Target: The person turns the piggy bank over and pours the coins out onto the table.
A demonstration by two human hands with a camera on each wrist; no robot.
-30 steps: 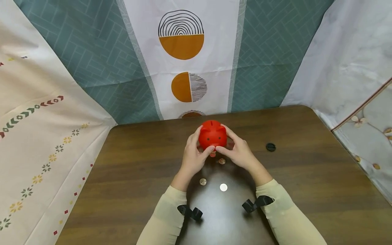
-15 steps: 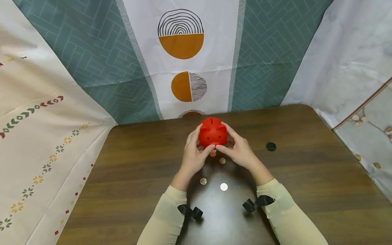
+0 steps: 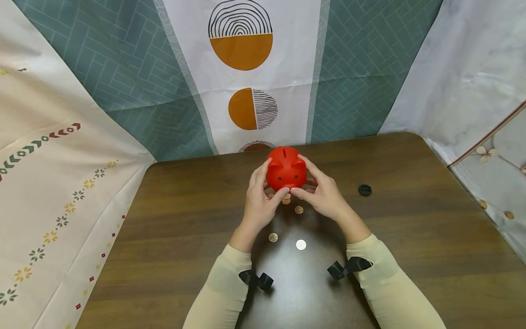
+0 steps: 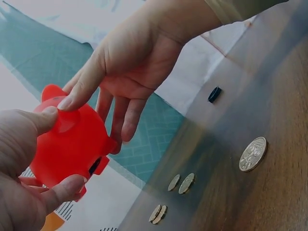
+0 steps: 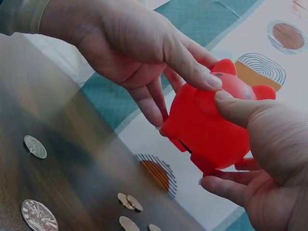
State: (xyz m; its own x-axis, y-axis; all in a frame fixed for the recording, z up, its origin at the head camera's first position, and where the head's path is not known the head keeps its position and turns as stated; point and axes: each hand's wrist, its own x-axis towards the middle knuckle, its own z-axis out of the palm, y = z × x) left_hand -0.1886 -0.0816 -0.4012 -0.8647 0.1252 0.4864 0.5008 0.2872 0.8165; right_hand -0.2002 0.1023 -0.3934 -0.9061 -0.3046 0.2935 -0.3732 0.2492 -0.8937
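A red piggy bank is held up above the table between both hands, its face towards me and its coin slot on top. My left hand grips its left side, and my right hand grips the right. Both thumbs meet at the snout. In the left wrist view a dark opening shows on the bank's underside. Below the bank lie a few overlapping coins, partly hidden by the thumbs. Nearer to me are a copper coin, a gold coin and a bright coin.
A black round plug lies on the wooden table, to the right of the hands. Patterned cloths hang behind the table and along its sides. A dark band with a small block sits on each wrist.
Both hands have raised the piggy bank slightly, so more of the coins beneath it shows. My head view has tipped a little downward. The loose coins and the plug stay in place.
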